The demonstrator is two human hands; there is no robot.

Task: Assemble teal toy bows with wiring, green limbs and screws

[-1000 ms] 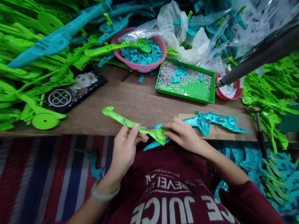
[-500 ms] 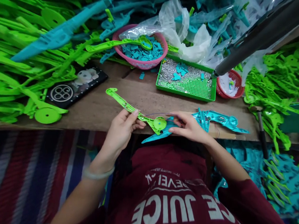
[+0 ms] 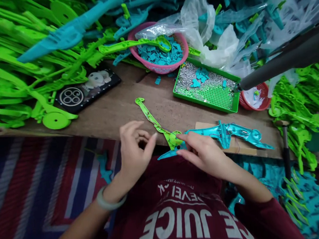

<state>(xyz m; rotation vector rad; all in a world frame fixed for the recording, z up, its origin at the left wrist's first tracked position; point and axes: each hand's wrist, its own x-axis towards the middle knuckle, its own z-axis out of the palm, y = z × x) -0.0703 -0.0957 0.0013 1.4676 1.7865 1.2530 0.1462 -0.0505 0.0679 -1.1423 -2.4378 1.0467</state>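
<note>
A long green plastic arm (image 3: pixel 151 119) lies across the wooden table edge (image 3: pixel 107 119), its round end at a teal plastic piece (image 3: pixel 226 133). My right hand (image 3: pixel 202 153) pinches that joint, where the green round end meets the teal piece's pointed tail. My left hand (image 3: pixel 134 150) hovers just left of the green arm, fingers apart and loosely curled, holding nothing. A pale bangle sits on my left wrist.
A pink basket (image 3: pixel 159 54) of small teal bits and a green tray (image 3: pixel 208 88) of metal screws stand behind. A small red basket (image 3: pixel 256 98) sits at right under a grey pole (image 3: pixel 283 61). Heaps of green and teal parts surround the table. A black card (image 3: pixel 86 90) lies left.
My left hand has let go of the green arm and pulled back, fingers apart. The arm's far end has swung away from me, and my right hand now holds the joint alone.
</note>
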